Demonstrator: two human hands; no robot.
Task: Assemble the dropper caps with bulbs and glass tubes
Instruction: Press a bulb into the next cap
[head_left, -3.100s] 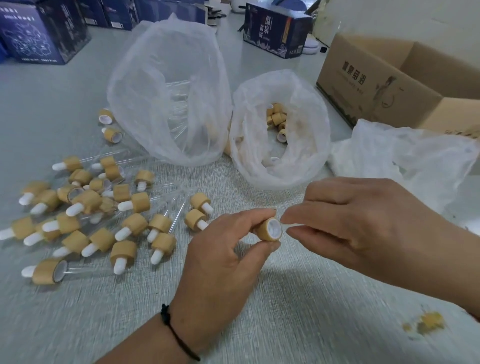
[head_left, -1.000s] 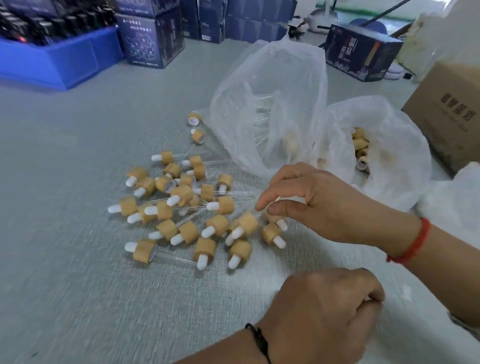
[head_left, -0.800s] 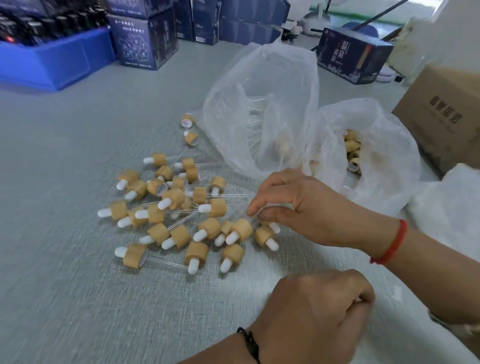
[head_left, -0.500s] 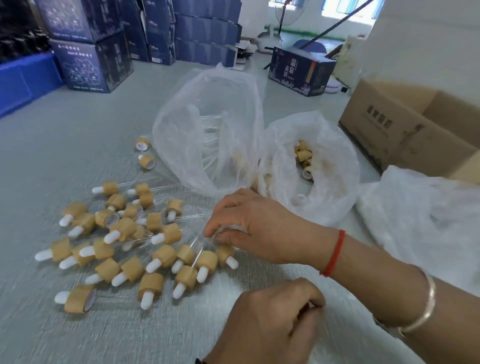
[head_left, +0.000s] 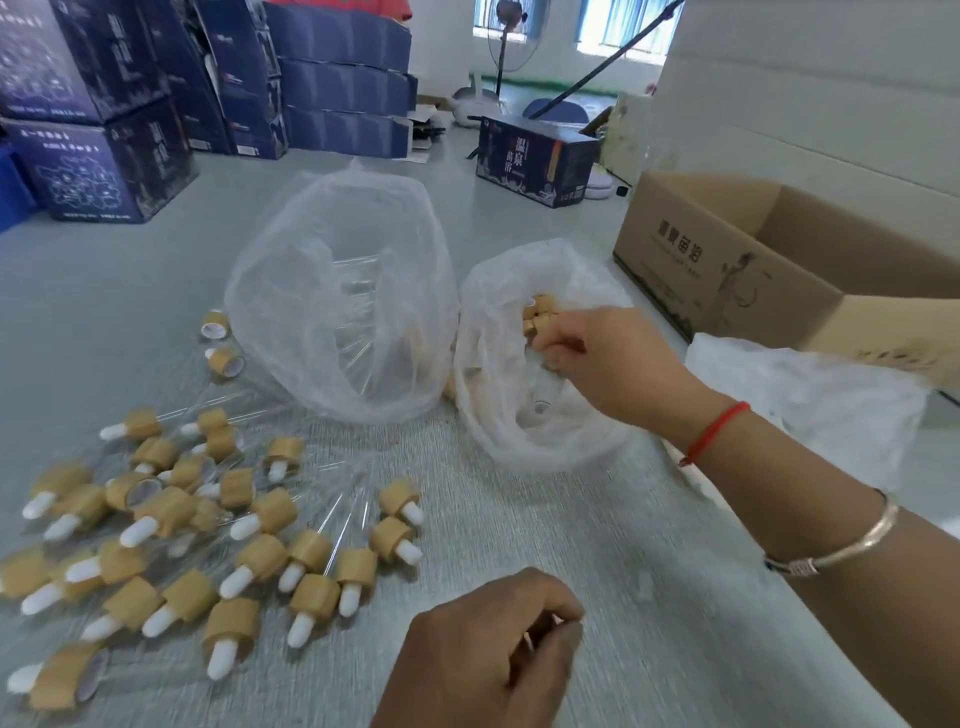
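My right hand (head_left: 602, 358) reaches into the bag (head_left: 498, 415), fingers curled among loose caps (head_left: 540, 312) right at its fingertips; my left hand (head_left: 488, 654) waits nearer me, loosely curled, contents unclear.

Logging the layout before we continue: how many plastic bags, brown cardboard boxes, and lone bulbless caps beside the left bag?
Plastic bags: 3
Brown cardboard box: 1
Lone bulbless caps: 2
Total: 6

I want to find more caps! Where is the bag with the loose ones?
The small clear plastic bag of tan caps sits right of centre in the head view, between the bigger clear bag and the brown cardboard box.
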